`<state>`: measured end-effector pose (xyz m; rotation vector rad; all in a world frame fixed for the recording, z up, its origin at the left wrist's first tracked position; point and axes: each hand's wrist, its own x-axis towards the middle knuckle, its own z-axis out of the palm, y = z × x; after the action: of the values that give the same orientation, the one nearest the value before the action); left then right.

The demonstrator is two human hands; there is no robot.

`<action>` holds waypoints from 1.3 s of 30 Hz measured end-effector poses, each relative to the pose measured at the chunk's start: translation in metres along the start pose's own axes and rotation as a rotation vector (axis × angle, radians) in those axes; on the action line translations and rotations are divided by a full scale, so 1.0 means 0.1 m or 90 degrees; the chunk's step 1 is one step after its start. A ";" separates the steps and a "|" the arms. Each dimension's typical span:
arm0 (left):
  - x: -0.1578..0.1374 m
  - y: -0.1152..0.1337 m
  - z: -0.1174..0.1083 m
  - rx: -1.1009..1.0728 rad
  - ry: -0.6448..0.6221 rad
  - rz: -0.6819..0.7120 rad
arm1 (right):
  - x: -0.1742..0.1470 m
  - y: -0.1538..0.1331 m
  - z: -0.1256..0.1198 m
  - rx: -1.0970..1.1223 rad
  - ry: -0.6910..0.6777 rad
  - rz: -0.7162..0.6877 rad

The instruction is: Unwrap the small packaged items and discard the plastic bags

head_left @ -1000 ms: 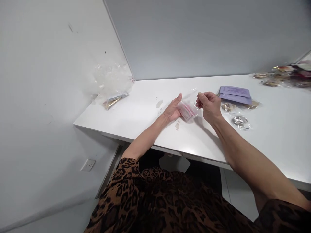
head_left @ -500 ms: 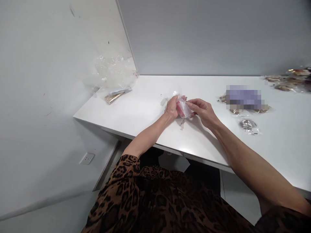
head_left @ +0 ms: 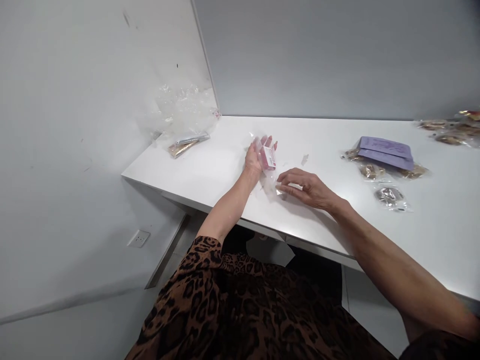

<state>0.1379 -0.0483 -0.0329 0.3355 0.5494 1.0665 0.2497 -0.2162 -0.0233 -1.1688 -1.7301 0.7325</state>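
My left hand (head_left: pixel 254 159) holds a small pink-and-white box (head_left: pixel 269 157), its palm behind the box and its fingertips showing past the far edge. A clear plastic wrapper (head_left: pixel 269 184) hangs loosely from the box toward the table's front. Thumb and fingers of my right hand (head_left: pixel 305 187) close in a pinch at the wrapper's right end. Whether the box is still partly inside the wrapper is hard to make out. A small whitish scrap (head_left: pixel 305 159) lies on the table behind my right hand.
On the white table (head_left: pixel 225 185), a purple packet (head_left: pixel 386 151) rests on several clear-wrapped brownish packs. Another wrapped pack (head_left: pixel 390 196) lies in front. Crumpled clear plastic (head_left: pixel 183 110) and gold and silver flat packets (head_left: pixel 183 147) sit at the left, near the wall. More packs (head_left: pixel 452 138) lie far right.
The box has turned so its white label shows, and the plastic now trails below it. My right hand has moved away from the box, toward the front. The view has shifted slightly.
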 end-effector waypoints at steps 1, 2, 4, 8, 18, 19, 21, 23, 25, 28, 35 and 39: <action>0.00 0.00 -0.01 0.006 -0.020 -0.002 | 0.00 0.00 0.02 0.013 -0.008 0.027; -0.02 -0.01 -0.01 0.015 -0.044 0.000 | 0.00 0.02 0.03 0.026 0.025 0.058; -0.05 -0.06 0.00 0.027 -0.090 0.002 | 0.03 0.09 0.05 0.058 0.179 0.113; -0.14 -0.17 0.04 0.035 -0.151 -0.070 | 0.12 0.27 0.08 0.183 0.300 0.209; 0.03 -0.22 -0.02 0.108 -0.016 -0.066 | 0.20 0.43 -0.01 0.288 0.407 0.329; 0.04 -0.21 -0.02 0.119 0.003 -0.056 | 0.21 0.47 -0.05 0.273 0.438 0.320; 0.05 -0.21 -0.01 0.155 0.018 -0.017 | 0.21 0.54 -0.15 0.224 0.503 0.281; 0.01 -0.23 0.01 0.214 0.006 0.034 | 0.21 0.59 -0.24 0.162 0.576 0.236; -0.06 -0.25 0.02 0.272 -0.022 0.087 | 0.22 0.61 -0.34 0.091 0.643 0.196; -0.18 -0.29 0.02 0.328 -0.080 0.139 | 0.21 0.58 -0.50 -0.022 0.737 0.126; -0.32 -0.33 0.04 0.400 -0.180 0.186 | 0.15 0.26 -0.71 0.027 0.833 -0.112; -0.34 -0.27 0.07 0.441 -0.264 0.126 | 0.17 0.13 -0.54 0.156 0.725 -0.018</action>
<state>0.1489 -0.0909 -0.0326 1.2116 0.5013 0.9308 0.3013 -0.1963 -0.0054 -1.0529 -0.6730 0.1455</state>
